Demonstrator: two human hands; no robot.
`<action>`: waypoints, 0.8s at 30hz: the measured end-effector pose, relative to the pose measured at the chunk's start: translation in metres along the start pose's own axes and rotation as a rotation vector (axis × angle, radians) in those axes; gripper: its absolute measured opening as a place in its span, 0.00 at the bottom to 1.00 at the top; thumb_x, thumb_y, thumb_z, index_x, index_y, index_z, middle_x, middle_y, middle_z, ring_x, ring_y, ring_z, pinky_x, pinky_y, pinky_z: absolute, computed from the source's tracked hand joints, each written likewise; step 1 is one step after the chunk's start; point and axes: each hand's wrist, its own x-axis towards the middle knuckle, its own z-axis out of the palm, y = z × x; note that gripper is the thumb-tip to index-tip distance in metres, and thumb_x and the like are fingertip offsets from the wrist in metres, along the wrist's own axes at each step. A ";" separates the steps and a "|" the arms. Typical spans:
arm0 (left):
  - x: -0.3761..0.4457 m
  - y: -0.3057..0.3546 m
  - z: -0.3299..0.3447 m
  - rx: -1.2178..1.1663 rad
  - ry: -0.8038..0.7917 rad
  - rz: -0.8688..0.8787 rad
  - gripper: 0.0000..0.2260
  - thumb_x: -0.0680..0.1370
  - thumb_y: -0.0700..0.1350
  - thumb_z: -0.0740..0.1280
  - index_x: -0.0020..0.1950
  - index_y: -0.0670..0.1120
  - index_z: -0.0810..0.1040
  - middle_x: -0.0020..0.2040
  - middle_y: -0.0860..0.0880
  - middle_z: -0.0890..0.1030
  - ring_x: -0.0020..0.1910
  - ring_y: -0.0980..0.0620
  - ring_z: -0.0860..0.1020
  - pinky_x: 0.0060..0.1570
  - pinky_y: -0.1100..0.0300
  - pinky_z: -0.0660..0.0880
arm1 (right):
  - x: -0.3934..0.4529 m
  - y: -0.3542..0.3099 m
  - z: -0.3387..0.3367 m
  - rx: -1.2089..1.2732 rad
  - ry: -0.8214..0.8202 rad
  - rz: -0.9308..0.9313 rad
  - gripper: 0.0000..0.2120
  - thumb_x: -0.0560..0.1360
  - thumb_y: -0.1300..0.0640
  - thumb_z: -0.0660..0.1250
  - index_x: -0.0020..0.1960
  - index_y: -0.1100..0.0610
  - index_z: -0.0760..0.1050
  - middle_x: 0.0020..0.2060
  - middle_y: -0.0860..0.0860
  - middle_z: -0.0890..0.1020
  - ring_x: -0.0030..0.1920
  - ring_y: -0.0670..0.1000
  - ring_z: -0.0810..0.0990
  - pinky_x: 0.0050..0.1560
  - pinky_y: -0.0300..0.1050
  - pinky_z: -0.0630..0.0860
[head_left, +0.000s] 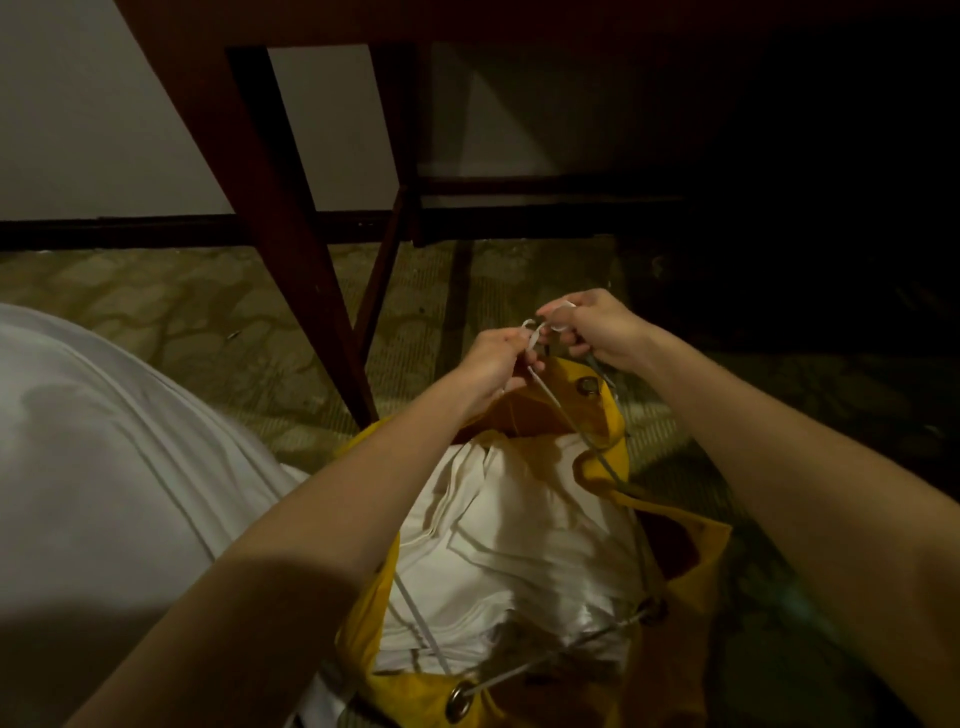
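The yellow bag (410, 696) is already stuffed: folded white linen (519, 530) fills it to the mouth, directly below the two forearms. The loading looks done, and the work in hand is the closing. The white cord (551, 402) is threaded through the metal eyelets (460, 699) round the rim, and its ends are gathered at the far edge of the bag, where both hands meet. The mouth is not yet drawn in. It gapes wide and the linen shows plainly, so what I judge is left is tightening the cord, cinching the opening and finishing the knot. Whether a first knot has been made I cannot tell, because the fingers cover that part of the cord.

Both arms reach forward and downward over the bag, bare to the elbow, converging at its far rim. The left hand (498, 358) is curled round the cord, knuckles up, with a strand running from under it back toward the linen. The right hand (597, 327), just beside it and slightly farther out, pinches a small loop of the same cord between thumb and fingers. The two hands nearly touch — the posture of tying. Beyond them stands a dark table leg (291, 234) on patterned carpet (156, 301), and to the left of the left arm lies a white sheet (104, 441).
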 end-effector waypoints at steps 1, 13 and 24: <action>0.001 0.000 0.001 -0.025 -0.004 -0.018 0.12 0.84 0.43 0.55 0.57 0.42 0.77 0.35 0.48 0.73 0.37 0.53 0.75 0.48 0.57 0.76 | -0.001 0.001 -0.003 -0.012 -0.020 -0.002 0.07 0.79 0.66 0.60 0.54 0.63 0.75 0.36 0.55 0.76 0.28 0.45 0.67 0.23 0.34 0.61; 0.009 0.007 -0.002 -0.036 -0.100 0.009 0.10 0.82 0.42 0.60 0.58 0.40 0.78 0.37 0.49 0.78 0.37 0.55 0.81 0.44 0.60 0.78 | -0.005 0.014 -0.034 -0.188 0.050 -0.050 0.06 0.77 0.62 0.66 0.52 0.59 0.79 0.37 0.50 0.77 0.32 0.43 0.71 0.27 0.31 0.67; 0.005 0.017 -0.010 0.156 -0.057 0.140 0.10 0.81 0.43 0.61 0.46 0.45 0.81 0.41 0.49 0.81 0.44 0.55 0.79 0.49 0.61 0.76 | 0.002 0.021 -0.014 -0.401 0.219 -0.167 0.13 0.73 0.48 0.70 0.47 0.56 0.72 0.39 0.48 0.73 0.38 0.45 0.71 0.37 0.38 0.69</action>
